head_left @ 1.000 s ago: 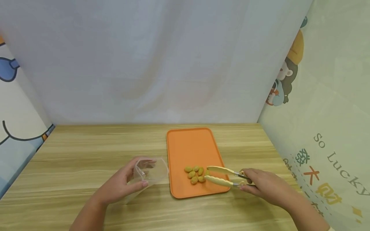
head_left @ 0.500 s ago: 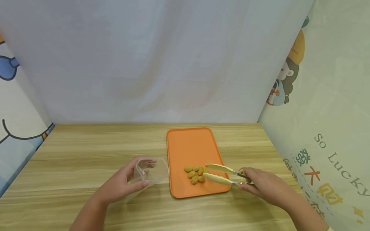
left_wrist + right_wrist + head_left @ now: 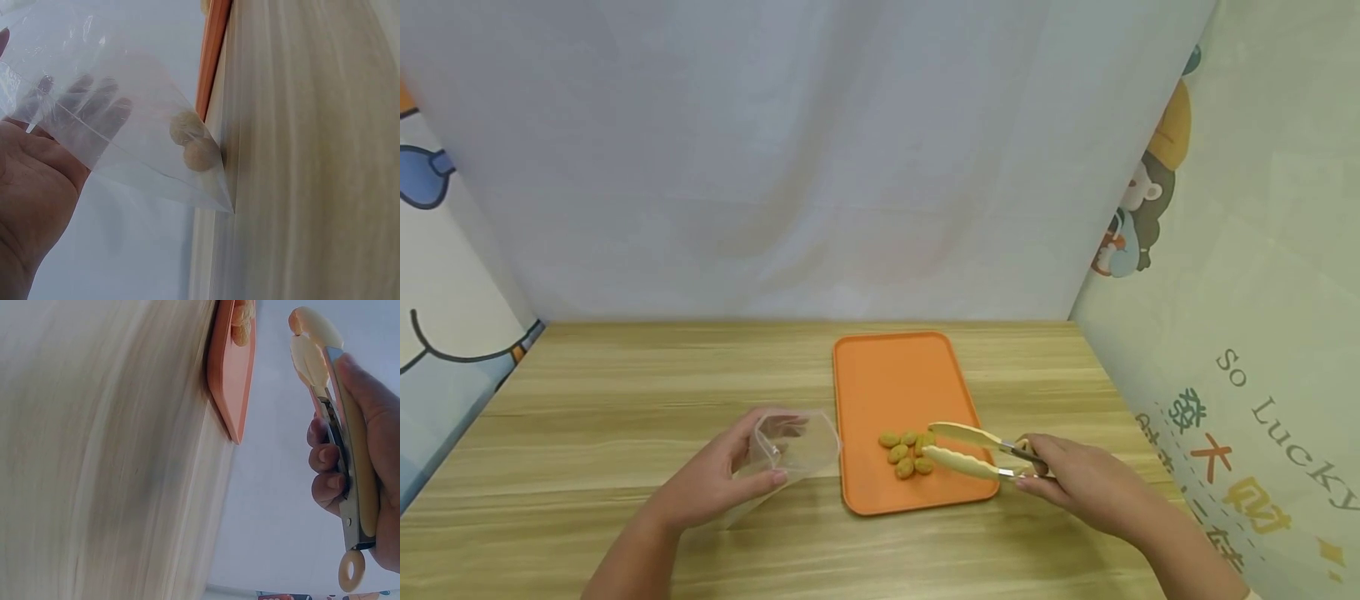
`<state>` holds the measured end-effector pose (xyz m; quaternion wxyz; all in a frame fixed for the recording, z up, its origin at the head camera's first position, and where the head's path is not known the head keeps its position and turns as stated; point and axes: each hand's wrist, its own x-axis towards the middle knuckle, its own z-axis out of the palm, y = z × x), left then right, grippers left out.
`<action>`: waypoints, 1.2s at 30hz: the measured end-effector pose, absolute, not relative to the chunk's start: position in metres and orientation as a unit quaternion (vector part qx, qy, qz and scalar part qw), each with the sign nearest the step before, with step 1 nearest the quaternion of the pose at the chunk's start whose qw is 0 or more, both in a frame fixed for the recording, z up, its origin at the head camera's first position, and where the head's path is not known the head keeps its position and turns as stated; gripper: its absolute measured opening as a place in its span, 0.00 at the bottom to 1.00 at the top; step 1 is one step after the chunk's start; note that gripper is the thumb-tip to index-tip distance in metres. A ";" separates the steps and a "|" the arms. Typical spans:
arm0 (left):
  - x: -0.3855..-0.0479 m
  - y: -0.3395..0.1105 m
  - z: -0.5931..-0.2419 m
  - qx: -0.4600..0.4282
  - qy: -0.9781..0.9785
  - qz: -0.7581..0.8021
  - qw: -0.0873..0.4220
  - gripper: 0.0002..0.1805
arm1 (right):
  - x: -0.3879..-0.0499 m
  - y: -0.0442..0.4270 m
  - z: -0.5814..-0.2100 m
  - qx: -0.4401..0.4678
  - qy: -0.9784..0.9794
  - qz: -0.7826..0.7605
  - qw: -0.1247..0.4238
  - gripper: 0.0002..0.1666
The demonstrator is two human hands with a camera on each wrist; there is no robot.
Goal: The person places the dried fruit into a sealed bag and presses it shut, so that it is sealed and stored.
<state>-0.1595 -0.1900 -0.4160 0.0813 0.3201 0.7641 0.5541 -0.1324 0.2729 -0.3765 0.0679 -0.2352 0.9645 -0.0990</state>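
A clear plastic bag point(image 3: 808, 446) is held by my left hand point(image 3: 711, 487), its mouth spread wide between thumb and fingers. Two round brownish pieces point(image 3: 200, 154) lie in the bag's lower corner in the left wrist view. My right hand point(image 3: 1086, 483) grips metal tongs with cream tips point(image 3: 962, 462) above the orange tray point(image 3: 895, 375). Between the tips, slightly apart, one small oval yellow-brown piece partly shows; how firmly it is pinched I cannot tell. Several similar oval pieces point(image 3: 897, 453) lie grouped on the tray, just left of the tongs.
The tray lies flat on a wood-grain table point(image 3: 625, 367), right of the bag. A pale curtain point(image 3: 775, 167) hangs along the table's back edge. A printed sheet point(image 3: 1247, 292) with lettering borders the right side, and a cartoon-patterned one point(image 3: 460, 275) the left.
The tongs have shifted slightly left and away from me, with the oval piece between their tips. The bag and left hand have hardly moved.
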 end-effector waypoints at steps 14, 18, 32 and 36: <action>-0.159 -0.190 -0.415 0.328 0.765 0.551 0.066 0.31 | -0.133 0.263 -0.378 -0.253 0.955 -0.143 0.060 0.18; -0.159 -0.190 -0.416 0.324 0.767 0.549 0.066 0.31 | -0.133 0.261 -0.380 -0.258 0.954 -0.146 0.055 0.18; -0.160 -0.190 -0.418 0.324 0.770 0.547 0.058 0.31 | -0.134 0.254 -0.376 -0.264 0.948 -0.166 0.059 0.16; -0.160 -0.189 -0.418 0.317 0.772 0.547 0.064 0.32 | -0.134 0.253 -0.377 -0.263 0.948 -0.169 0.051 0.14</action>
